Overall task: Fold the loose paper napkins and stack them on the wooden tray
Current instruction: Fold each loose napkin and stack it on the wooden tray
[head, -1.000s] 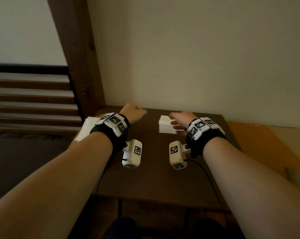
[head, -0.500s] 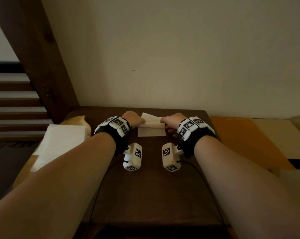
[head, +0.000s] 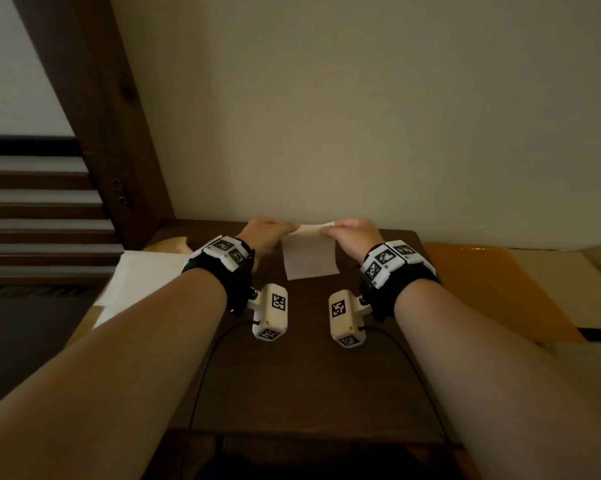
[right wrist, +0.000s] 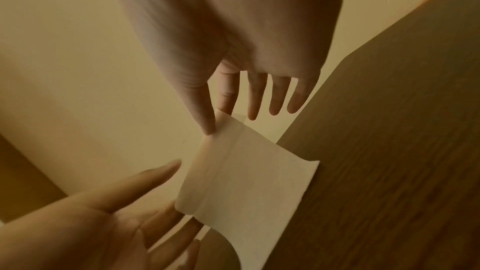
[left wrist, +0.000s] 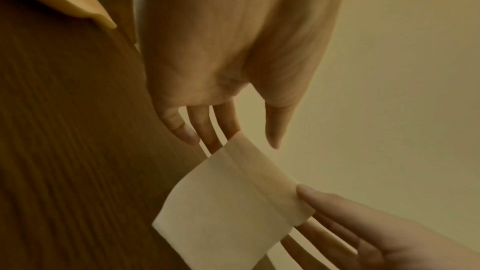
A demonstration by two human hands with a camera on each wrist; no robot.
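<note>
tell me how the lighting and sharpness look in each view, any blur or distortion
Head view: dim, the table nearly black, forearms stretched by the wide lens, the napkin fairly sharp. Left wrist view: warm yellow cast, left hand soft, wood grain smeared by blur. Right wrist view: same cast, right hand blurred, napkin edges clearer.

The white square paper napkin (head: 309, 258) now hangs unfolded above the dark wooden desk (head: 309, 375), the left hand (head: 262, 233) and right hand (head: 352, 235) pinching its raised top corners.
</note>
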